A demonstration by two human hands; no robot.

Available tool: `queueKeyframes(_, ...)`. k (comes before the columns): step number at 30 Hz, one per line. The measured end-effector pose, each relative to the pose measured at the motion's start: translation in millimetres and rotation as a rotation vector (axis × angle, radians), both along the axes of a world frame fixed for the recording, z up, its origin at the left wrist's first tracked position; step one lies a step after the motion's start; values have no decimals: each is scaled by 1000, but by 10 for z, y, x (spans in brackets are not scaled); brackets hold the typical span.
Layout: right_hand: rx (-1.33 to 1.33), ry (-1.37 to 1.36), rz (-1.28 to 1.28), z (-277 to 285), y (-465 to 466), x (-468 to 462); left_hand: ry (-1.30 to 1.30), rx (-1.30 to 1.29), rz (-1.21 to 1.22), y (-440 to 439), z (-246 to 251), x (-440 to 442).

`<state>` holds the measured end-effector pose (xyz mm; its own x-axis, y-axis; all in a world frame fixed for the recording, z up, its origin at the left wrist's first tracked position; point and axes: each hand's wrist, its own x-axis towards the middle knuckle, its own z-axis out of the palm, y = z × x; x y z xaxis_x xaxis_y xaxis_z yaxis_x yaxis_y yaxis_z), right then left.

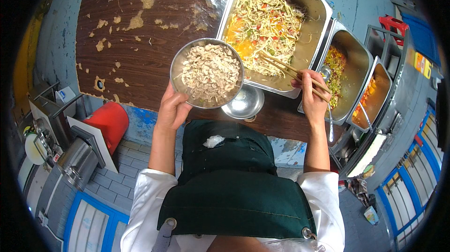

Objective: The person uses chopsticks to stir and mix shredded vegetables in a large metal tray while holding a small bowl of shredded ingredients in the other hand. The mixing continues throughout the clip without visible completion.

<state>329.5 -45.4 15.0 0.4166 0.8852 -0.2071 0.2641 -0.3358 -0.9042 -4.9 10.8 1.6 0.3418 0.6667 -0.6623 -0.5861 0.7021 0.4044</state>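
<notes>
My left hand (pixel 174 106) grips the near-left rim of a round metal bowl (pixel 172 76). Small pale, greyish chopped pieces of food (pixel 211 72) fill much of it. Between the fingers of my right hand (pixel 312 92) is a pair of wooden chopsticks (pixel 288 70). Their tips reach into shredded pale food with red and green bits (pixel 267 30), which lies in orange oil in a deep steel pan (pixel 314 16). The bowl overlaps the pan's near-left corner in view. Partly hidden below the bowl, an empty-looking metal bowl (pixel 244 102) sits on the table.
The worn brown wood-grain table (pixel 140 51) extends left. Right of the large pan stand a steel pan of chopped green and red food (pixel 355 48) with a spoon (pixel 330 122), and a smaller pan of orange pieces (pixel 383 76). A red bucket (pixel 112 118) is at lower left.
</notes>
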Motion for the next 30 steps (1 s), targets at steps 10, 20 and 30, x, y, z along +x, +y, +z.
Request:
queueKeyframes(10,121,306,-496,436,-115,398,-21,18,12,-18,-26,0)
queueKeyframes(20,331,312,67,864,-175,-84,6,38,-21,-14,30,32)
queueKeyframes(30,283,388,-62,805,-160,-43,20,49,-32,0,20,45)
